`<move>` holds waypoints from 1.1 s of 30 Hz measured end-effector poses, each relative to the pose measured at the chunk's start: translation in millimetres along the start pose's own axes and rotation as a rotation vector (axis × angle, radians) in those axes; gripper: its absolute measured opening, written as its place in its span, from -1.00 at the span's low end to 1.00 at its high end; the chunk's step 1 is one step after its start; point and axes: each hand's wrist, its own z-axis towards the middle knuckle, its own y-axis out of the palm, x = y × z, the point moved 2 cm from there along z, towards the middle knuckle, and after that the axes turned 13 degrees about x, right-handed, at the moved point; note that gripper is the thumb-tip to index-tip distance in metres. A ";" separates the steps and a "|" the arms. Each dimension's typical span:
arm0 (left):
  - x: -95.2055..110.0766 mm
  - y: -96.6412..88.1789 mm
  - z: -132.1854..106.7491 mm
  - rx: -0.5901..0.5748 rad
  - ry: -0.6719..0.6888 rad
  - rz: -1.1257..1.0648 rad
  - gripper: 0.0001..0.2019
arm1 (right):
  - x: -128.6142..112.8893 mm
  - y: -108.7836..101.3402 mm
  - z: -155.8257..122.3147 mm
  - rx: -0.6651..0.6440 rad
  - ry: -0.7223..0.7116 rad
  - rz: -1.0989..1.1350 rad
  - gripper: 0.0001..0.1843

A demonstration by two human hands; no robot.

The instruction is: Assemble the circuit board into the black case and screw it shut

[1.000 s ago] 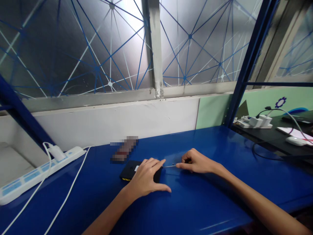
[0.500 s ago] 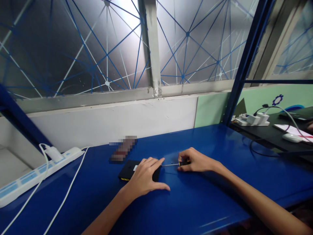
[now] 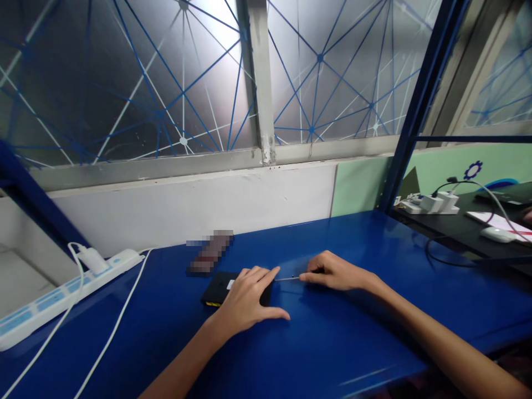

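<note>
A flat black box-like device (image 3: 218, 284) with a white label and a yellow strip along its near edge lies on the blue table. My left hand (image 3: 249, 296) rests across its right part, fingers stretched over the top and thumb spread out to the side, away from the box. From the right, my right hand (image 3: 332, 271) closes round a screwdriver (image 3: 286, 279). The thin metal shaft shows, pointing left, while my fingers hide the handle. The tip meets the device's right side near my left index finger; the exact contact is hidden. A tiny dark piece, perhaps a screw (image 3: 292, 276), lies beside the shaft.
Behind the device lies a blurred-out oblong object (image 3: 211, 254). A white power strip (image 3: 54, 299) with a plugged-in charger and loose cables runs along the left. Blue frame posts (image 3: 421, 105) flank the table. A black desk at the right carries chargers and a white mouse (image 3: 496, 235).
My right-hand fingers have shifted on the screwdriver and now cover its black and yellow handle. My left hand and the device have stayed in place.
</note>
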 end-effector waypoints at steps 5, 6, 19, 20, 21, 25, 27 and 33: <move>1.1 -1.3 0.4 -0.014 0.007 0.010 -0.13 | -3.3 3.7 1.6 0.019 0.039 -0.075 -0.40; 0.4 -2.4 0.4 -0.024 0.008 0.010 -0.11 | -4.5 3.6 1.5 0.025 0.047 -0.081 -0.44; -23.8 -21.2 -0.6 -0.174 -0.076 -0.001 -0.12 | -3.2 -0.4 0.9 0.040 0.089 -0.071 -0.71; -22.7 -20.3 -0.5 -0.171 -0.079 -0.003 -0.12 | -3.2 -1.1 1.0 0.021 0.086 -0.064 -0.69; -21.4 -19.3 -0.5 -0.166 -0.081 -0.004 -0.13 | -3.3 -1.6 1.0 0.000 0.083 -0.056 -0.65; -17.0 -16.8 -1.0 -0.148 -0.086 0.003 -0.16 | -2.3 -1.5 0.8 -0.030 0.083 -0.061 -0.48; -15.2 -16.3 -1.0 -0.144 -0.085 0.007 -0.16 | -1.9 -0.4 0.9 -0.026 0.088 -0.066 -0.47; -11.0 -15.0 -1.0 -0.129 -0.073 0.018 -0.19 | 0.4 -0.2 0.9 0.039 0.142 -0.044 -0.64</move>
